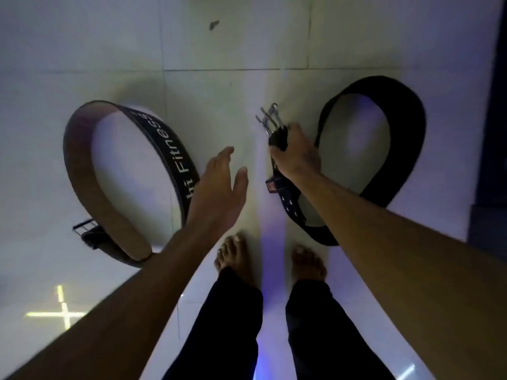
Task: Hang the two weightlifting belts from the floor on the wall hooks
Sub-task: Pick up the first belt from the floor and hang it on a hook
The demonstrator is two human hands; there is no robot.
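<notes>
Two weightlifting belts stand on edge as loops on the pale tiled floor. The left belt (82,171) is black outside with white lettering and brown inside, its metal buckle at the lower left. The right belt (406,124) is all black. My right hand (296,152) is shut on the right belt's strap end just below its metal buckle (267,117). My left hand (222,185) hovers open with fingers apart beside the left belt's lettered side, not touching it. No wall hooks are in view.
My two bare feet (236,256) and dark trouser legs stand between the belts at the bottom centre. A dark wall or panel edge (491,133) runs along the right side. A small dark mark (214,24) lies on a far tile.
</notes>
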